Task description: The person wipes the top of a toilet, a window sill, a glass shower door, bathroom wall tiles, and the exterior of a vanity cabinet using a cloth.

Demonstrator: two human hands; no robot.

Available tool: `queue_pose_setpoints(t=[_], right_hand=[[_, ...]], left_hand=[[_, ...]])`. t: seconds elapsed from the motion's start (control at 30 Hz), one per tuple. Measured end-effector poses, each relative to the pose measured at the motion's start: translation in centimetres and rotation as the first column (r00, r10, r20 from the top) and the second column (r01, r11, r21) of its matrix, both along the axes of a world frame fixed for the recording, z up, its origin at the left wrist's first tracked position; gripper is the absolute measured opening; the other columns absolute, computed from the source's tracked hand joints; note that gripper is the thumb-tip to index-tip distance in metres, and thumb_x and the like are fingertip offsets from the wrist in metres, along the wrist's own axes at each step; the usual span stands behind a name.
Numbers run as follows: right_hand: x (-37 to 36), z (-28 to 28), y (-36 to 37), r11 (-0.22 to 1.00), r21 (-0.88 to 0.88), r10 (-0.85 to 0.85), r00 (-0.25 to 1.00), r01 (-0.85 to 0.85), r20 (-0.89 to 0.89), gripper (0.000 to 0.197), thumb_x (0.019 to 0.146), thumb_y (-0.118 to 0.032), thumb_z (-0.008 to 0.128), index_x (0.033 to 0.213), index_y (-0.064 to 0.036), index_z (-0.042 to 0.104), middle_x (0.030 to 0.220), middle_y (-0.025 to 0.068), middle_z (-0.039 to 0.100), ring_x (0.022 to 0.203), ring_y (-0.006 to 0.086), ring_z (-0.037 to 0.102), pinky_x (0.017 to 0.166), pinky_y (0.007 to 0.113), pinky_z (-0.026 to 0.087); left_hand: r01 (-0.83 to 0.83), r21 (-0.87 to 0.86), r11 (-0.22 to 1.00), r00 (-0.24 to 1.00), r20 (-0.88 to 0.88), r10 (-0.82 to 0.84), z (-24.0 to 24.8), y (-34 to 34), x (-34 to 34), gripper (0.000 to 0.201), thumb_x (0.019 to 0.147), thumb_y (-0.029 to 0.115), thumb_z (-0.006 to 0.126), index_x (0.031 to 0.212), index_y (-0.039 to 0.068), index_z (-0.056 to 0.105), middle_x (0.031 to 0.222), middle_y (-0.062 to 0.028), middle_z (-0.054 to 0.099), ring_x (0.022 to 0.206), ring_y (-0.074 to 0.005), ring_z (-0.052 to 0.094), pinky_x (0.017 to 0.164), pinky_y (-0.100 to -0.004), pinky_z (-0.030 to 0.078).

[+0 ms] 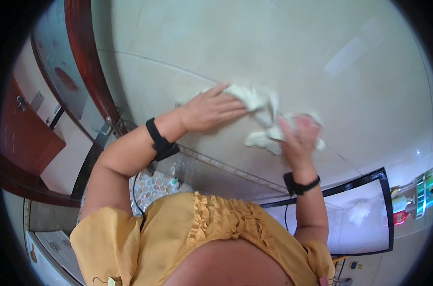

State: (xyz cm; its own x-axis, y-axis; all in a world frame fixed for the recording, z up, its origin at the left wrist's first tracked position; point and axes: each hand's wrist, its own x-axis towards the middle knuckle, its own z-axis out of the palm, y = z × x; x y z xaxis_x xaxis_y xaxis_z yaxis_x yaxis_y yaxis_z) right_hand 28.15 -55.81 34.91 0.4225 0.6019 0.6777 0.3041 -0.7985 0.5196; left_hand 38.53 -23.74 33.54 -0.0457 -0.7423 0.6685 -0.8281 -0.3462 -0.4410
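Note:
My left hand point(215, 110) lies against a pale tiled wall point(187, 28), its fingers stretched close together over a crumpled whitish cloth point(252, 98). Cloth shows past the fingertips and a little on the wrist side. To the right and slightly lower, my right hand point(300, 140) presses more whitish cloth point(263, 140) to the same wall, with thumb apart and fingers bent over it. That hand is smeared by motion. Whether this is one cloth or two I cannot tell. A black band point(160, 140) circles my left wrist, another point(301, 184) my right.
A dark red door frame point(83, 47) rises at left, with a red door point(23, 121) beyond. At lower right stands a black-framed mirror or glass panel point(390, 209), beside coloured bottles point(401, 204). Pebble-patterned flooring point(152, 190) shows below.

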Motion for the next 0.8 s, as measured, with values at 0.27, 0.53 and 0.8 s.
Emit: queue_pose_setpoints(t=[0.27,0.53,0.8], right_hand=[[-0.4,12.3,-5.0,0.622,0.757,-0.258,0.859,-0.202,0.441,0.075,0.075,-0.028,0.078,0.142,-0.0144,0.046,0.143,0.0226,0.040,0.133,0.0394,0.037,0.111,0.051,0.029],[4.0,12.1,12.0,0.989,0.144,0.008,0.985,-0.033,0.172,0.070,0.072,-0.029,0.079,0.137,-0.0198,0.053,0.146,0.0126,0.042,0.134,0.0360,0.038,0.110,0.055,0.027],[3.6,0.5,10.5,0.930,-0.067,0.296,0.843,-0.362,-0.449,0.050,0.084,-0.012,0.058,0.133,-0.0100,0.054,0.140,0.0108,0.049,0.116,0.0297,0.050,0.094,0.050,0.040]], left_hand=[[-0.108,-0.324,0.940,0.994,-0.018,0.108,10.7,-3.0,-1.3,0.046,0.080,0.027,0.067,0.123,0.014,0.060,0.132,-0.0035,0.053,0.127,-0.0250,0.046,0.112,-0.0494,0.027],[-0.364,-0.704,0.610,0.898,-0.090,0.432,10.7,2.9,4.1,0.049,0.082,0.023,0.065,0.127,0.005,0.056,0.137,-0.0179,0.048,0.131,-0.0372,0.042,0.108,-0.0507,0.032],[-0.535,-0.818,0.210,0.811,-0.429,0.397,-7.6,12.2,6.6,0.051,0.091,0.007,0.050,0.139,-0.008,0.039,0.131,-0.0319,0.048,0.122,-0.0462,0.045,0.107,-0.0467,0.034]])
